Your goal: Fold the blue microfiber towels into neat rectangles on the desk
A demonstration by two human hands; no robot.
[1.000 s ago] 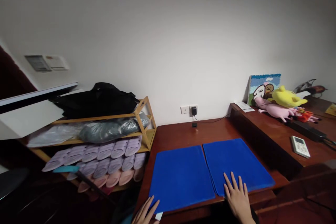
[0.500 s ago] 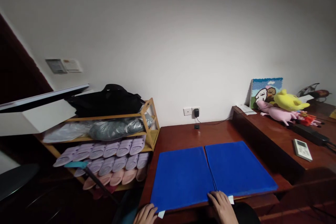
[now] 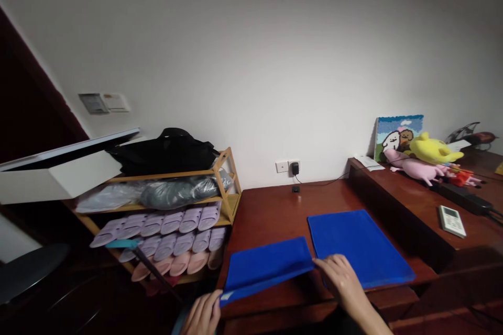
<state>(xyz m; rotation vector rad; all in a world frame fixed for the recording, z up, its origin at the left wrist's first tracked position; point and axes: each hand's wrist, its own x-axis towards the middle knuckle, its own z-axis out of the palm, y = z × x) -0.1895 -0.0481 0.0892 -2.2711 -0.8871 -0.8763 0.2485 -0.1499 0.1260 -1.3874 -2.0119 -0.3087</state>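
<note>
Two blue cloths lie side by side on a dark red wooden desk (image 3: 275, 212). The left blue cloth (image 3: 265, 268) is lifted off the desk at its near edge and tilts up toward me. My left hand (image 3: 202, 315) pinches its near left corner at the bottom of the view. My right hand (image 3: 341, 277) grips its near right corner, close to the seam between the cloths. The right blue cloth (image 3: 359, 246) lies flat on the desk, untouched.
A wooden shoe rack (image 3: 226, 188) with several purple and pink slippers (image 3: 176, 230) and a black bag (image 3: 165, 152) stands to the left. A raised side desk (image 3: 416, 199) on the right carries plush toys (image 3: 424, 159), a picture and a white remote (image 3: 451, 221). A wall socket (image 3: 291, 166) with a plug is behind.
My hands went from resting flat near the cloths to closing on the left cloth's near corners, and its near edge has risen off the desk.
</note>
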